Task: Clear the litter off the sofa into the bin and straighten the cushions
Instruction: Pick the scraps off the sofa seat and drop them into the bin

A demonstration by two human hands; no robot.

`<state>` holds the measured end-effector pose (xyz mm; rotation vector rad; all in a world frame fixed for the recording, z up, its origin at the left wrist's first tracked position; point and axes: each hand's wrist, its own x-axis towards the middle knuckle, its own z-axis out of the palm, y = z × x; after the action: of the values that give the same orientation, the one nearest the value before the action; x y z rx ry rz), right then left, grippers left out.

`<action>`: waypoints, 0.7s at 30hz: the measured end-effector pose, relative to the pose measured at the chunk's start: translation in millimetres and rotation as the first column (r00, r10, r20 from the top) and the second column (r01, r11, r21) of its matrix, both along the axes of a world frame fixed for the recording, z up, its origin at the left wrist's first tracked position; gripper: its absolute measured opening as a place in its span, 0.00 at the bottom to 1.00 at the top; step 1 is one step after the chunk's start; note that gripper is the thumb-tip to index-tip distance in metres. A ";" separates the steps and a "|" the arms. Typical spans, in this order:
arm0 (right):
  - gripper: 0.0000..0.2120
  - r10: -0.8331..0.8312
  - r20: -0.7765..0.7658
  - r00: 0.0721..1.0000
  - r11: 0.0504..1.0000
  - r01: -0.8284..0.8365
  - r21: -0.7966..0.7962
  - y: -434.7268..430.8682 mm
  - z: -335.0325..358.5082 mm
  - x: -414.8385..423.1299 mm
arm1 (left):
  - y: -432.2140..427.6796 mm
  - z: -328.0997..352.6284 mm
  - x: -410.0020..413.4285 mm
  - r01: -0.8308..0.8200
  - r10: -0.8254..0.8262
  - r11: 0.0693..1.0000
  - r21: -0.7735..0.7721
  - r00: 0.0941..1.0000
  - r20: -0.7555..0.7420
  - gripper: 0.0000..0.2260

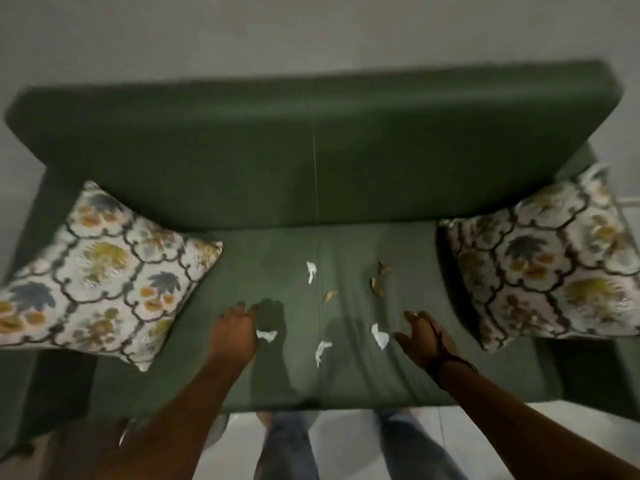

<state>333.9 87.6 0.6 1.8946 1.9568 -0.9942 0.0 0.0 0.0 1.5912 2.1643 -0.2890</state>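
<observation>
Nearest the camera: legs in jeans [287, 445] standing on pale floor [485, 420] right at the front edge of a green sofa [311, 140].

Both arms reach out over the seat. Left hand [237, 332] is palm down, fingers loosely spread, gripping nothing — a crumpled white scrap [266, 335] lies touching or just beside its thumb side, cannot tell which. Right hand [424, 336] is open too, fingers splayed, a dark band at the wrist, and holds nothing; another white scrap [380, 336] sits just beside its fingertips.

Litter is all on the middle of the seat, between the hands and beyond: a third white piece [322, 351] near the centre seam, a fourth [311, 271] further back, plus brown dry-leaf-like bits [329, 296] and [379, 282] toward the right. Frame is motion-blurred, so fine detail is lost.

Open seat lies around the scraps; a patterned cushion [104, 271] lies tilted on the left end, overhanging the front edge, and a matching cushion [543, 258] leans at the right armrest. Plain backrest behind, grey wall [311, 29] beyond.

No readable writing or labels.
</observation>
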 end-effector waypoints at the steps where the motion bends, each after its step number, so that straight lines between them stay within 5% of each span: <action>1: 0.25 -0.019 0.017 1.000 0.999 0.020 -0.043 -9.0 -32.8 3.4 | -6.7 -32.3 -1.0 -0.018 0.016 0.995 -0.100 1.000 -0.023 0.26; 4: 0.20 -0.196 -0.063 0.979 0.977 0.190 -0.098 -16.5 -115.5 -6.9 | -16.3 -114.2 -7.0 -0.106 0.116 0.985 -0.138 0.991 0.068 0.26; 11: 0.07 -0.375 -0.110 0.920 0.927 0.375 -0.018 -20.6 -207.4 -25.5 | -21.1 -203.2 -15.8 -0.182 0.156 0.980 0.083 0.957 0.246 0.14; 17: 0.05 -0.509 -0.309 0.803 0.849 0.527 -0.028 7.7 -193.7 -24.2 | -28.1 -200.7 2.1 -0.388 0.294 0.911 0.140 0.849 0.439 0.14; 21: 0.18 -0.578 -0.375 0.724 0.789 0.613 -0.032 62.0 -192.0 -42.6 | -34.4 -185.8 68.7 -0.357 0.168 0.913 0.195 0.768 0.619 0.11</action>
<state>291.2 149.6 -191.4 2.6486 1.5750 -1.5474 68.7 -34.4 -185.8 1.2512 1.9349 0.5932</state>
